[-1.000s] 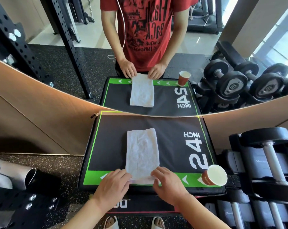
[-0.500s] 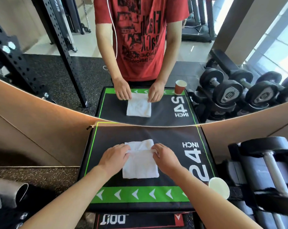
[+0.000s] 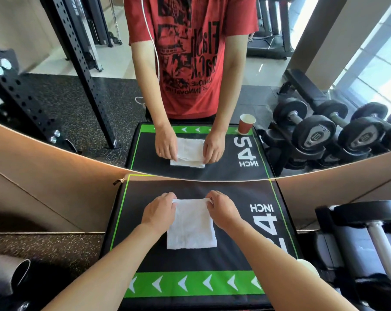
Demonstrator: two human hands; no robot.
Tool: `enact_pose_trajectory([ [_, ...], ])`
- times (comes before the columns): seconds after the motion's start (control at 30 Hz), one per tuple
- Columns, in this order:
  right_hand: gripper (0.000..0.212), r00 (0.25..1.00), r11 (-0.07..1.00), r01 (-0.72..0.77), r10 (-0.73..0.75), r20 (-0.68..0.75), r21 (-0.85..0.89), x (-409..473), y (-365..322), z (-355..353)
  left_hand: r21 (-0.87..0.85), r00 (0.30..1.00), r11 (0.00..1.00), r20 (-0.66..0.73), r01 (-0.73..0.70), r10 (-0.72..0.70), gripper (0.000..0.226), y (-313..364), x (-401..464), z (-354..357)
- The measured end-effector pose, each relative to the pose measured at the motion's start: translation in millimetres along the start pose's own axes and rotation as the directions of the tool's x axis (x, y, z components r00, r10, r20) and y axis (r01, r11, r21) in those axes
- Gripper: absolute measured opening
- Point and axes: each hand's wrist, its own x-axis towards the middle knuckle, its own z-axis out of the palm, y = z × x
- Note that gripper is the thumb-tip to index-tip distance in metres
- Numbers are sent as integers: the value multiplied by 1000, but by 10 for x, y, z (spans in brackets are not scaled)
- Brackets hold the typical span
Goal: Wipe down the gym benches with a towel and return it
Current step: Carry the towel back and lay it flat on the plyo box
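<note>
A white towel (image 3: 191,226), folded in half, lies on the black top of a plyo box (image 3: 235,194) with green trim and "24 INCH" lettering. My left hand (image 3: 159,213) pinches the towel's far left corner. My right hand (image 3: 222,209) pinches its far right corner. Both hands sit at the towel's far edge, with my forearms reaching over the box's green arrow strip.
A wall mirror (image 3: 55,108) just beyond the box shows my reflection. A paper cup (image 3: 308,267) peeks out behind my right forearm at the box's right edge. Dumbbells on a rack (image 3: 374,234) stand to the right. A metal tube (image 3: 15,272) and a black perforated rack upright (image 3: 17,97) are at left.
My hands carried the towel's near edge up to its far edge, folding the long towel in half. They have since settled on the far corners and the camera moved closer.
</note>
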Motion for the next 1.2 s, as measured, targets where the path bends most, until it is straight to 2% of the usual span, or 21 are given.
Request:
enact_pose_trajectory([
  [0.13, 13, 998, 999, -2, 0, -55, -37, 7, -23, 35, 99, 998, 993, -6, 59, -59, 31, -30, -22, 25],
  [0.2, 21, 998, 995, 37, -41, -42, -90, -49, -31, 54, 187, 999, 982, -12, -28, 30, 36, 3, -87, 64],
  [0.33, 35, 981, 950, 192, -195, 12, -247, -250, -52, 163, 175, 947, 931, 80, -320, 310, 41, 75, -331, 193],
  [0.43, 41, 962, 912, 271, -260, 77, -309, -428, -24, 317, 184, 917, 900, 132, -395, 376, 47, 25, -454, 303],
  [0.53, 52, 961, 913, 273, -248, 120, -301, -589, 95, 446, 202, 915, 893, 123, -402, 384, 51, -71, -546, 363],
  [0.87, 62, 959, 930, 272, -239, 153, -248, -706, 121, 434, 191, 949, 939, 190, -287, 251, 60, 2, -757, 348],
  [1.03, 44, 964, 933, 265, -253, 80, -244, -885, -109, 518, 256, 973, 948, 184, -187, 142, 52, 73, -948, 321],
  [1.13, 31, 971, 949, 223, -197, 134, -224, -1008, -185, 604, 212, 993, 977, 120, -40, 14, 33, 114, -1085, 307],
  [1.2, 28, 977, 963, 178, -150, 150, -201, -1063, -193, 630, 211, 995, 977, 96, -12, -9, 28, 107, -1172, 315],
])
